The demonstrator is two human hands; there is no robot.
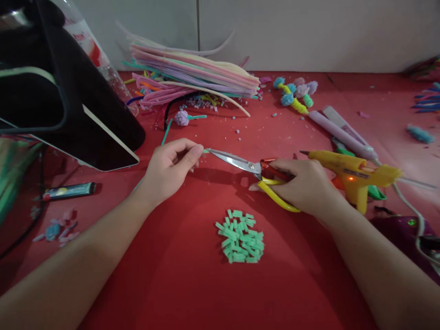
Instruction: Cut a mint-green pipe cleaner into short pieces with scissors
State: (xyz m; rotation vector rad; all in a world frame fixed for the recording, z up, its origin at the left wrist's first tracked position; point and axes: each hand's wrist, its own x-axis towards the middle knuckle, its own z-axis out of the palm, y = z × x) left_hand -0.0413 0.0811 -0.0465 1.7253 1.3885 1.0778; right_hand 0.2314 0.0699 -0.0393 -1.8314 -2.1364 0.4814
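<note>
Green strip (206, 151), length unclear, in pinched left hand (172, 168); scissors (252, 167), partly covered, in curled right hand (305, 183)

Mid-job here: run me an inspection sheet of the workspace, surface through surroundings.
Surface: red tabletop, small scraps scattered toward the back.
Job's things: scissors at the tip of a green strip; cut green pieces heaped in front.
Clutter: bundle of fuzzy stems, lilac pom-pom, yellow glue gun with its orange light lit, nozzle near the right hand.
Hands: left hand pinches the strip; right hand grips the scissors' handles.
Cables: white cable down the right side; black cable at left.
Surroundings: pale wall behind; large black object and plastic bottle at left.
</note>
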